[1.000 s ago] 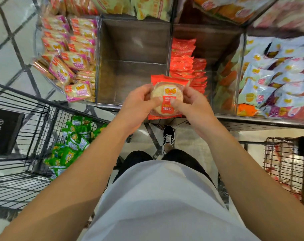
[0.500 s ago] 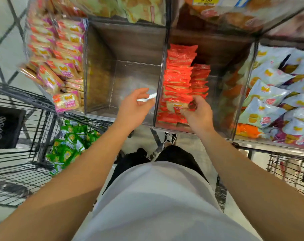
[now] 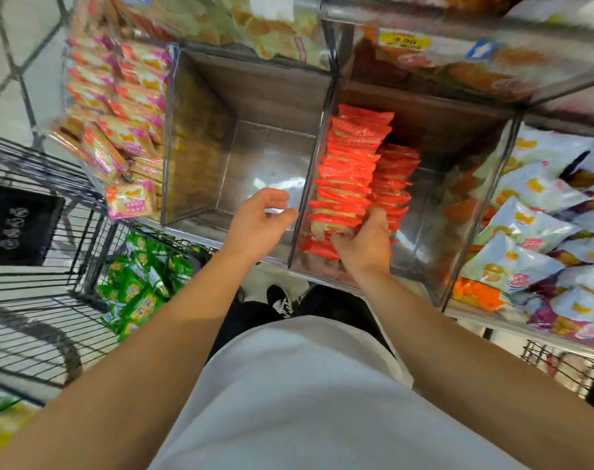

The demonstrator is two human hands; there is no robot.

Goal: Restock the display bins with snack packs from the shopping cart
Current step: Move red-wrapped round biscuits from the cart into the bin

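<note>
Red film wraps each snack pack [image 3: 336, 228], with a pale round cracker showing through a clear window on the one I am seating at the near end of the row. I judge these packs light, thin and crinkly, the film somewhat slick and the cracker inside brittle; take hold by the flat faces or the crimped edges, with light pressure only. The right hand [image 3: 365, 247] has its fingers curled round that front pack, pressing it against the row of red packs [image 3: 350, 171] standing on edge in the clear bin [image 3: 421, 215]. The left hand [image 3: 258, 222] hovers over the neighbouring empty bin [image 3: 241, 157], fingers loosely spread and holding nothing. Green packs [image 3: 143, 286] lie in the wire shopping cart [image 3: 51, 317] at my left, apparently the next stock to move.
</note>
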